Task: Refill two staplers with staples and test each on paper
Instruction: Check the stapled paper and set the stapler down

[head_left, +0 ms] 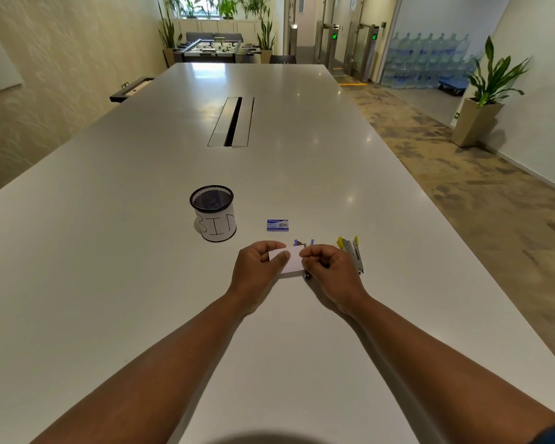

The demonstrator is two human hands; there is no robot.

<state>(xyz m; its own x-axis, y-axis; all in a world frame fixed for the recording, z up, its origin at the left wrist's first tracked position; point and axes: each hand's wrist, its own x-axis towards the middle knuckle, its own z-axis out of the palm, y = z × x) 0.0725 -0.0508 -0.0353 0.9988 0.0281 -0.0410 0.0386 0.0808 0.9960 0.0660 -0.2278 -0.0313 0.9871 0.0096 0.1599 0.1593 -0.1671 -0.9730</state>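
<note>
A small white piece of paper point(291, 260) is held between both hands just above the white table point(141, 219). My left hand point(257, 267) pinches its left side with thumb on top. My right hand point(327, 270) pinches its right edge with curled fingers. Behind the paper, a purple stapler point(304, 243) lies mostly hidden; only its purple tips show. A yellow stapler point(353, 253) lies opened on the table to the right of my right hand. A blue box of staples point(277, 225) sits a little farther away.
A black mesh cup labelled "BIN" point(214, 213) stands to the left of the staple box. A cable slot point(232, 121) runs along the table's middle. The table's right edge point(436, 203) borders the carpeted floor.
</note>
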